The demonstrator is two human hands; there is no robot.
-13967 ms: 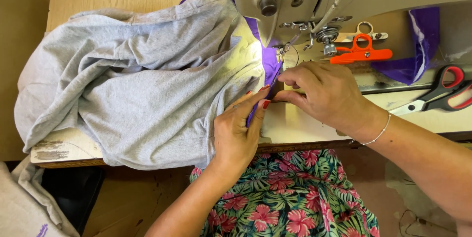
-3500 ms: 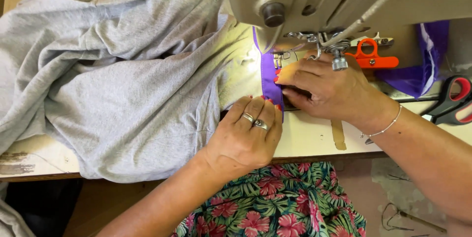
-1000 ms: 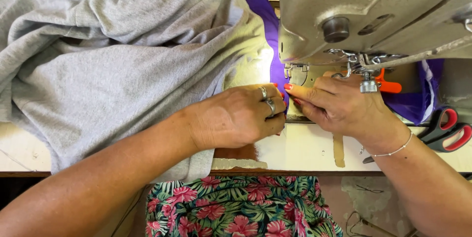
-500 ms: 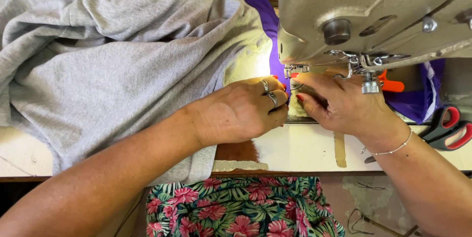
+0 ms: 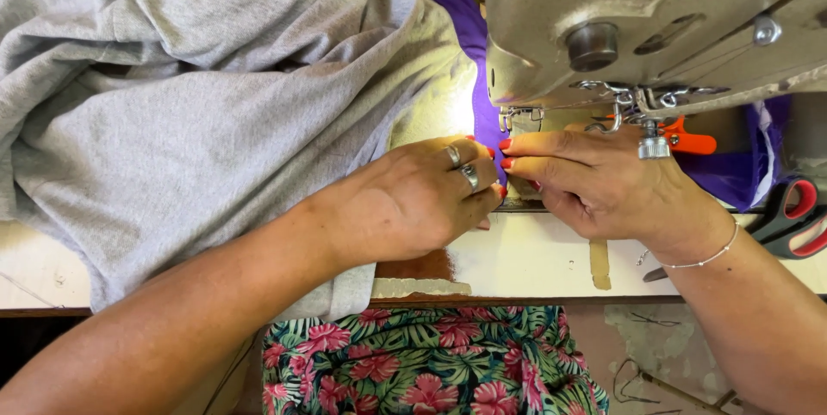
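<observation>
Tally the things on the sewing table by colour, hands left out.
Grey: 2, the grey garment and the sewing machine
Purple: 1, the purple fabric strip
Orange: 1, the orange snips
Red and black: 1, the scissors
Total: 5

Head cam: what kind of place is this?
Likely a sewing workstation, perhaps a garment workshop. An industrial-looking sewing machine stands over a work table; both hands guide purple fabric and a grey garment at the needle, with scissors at the right edge.
</observation>
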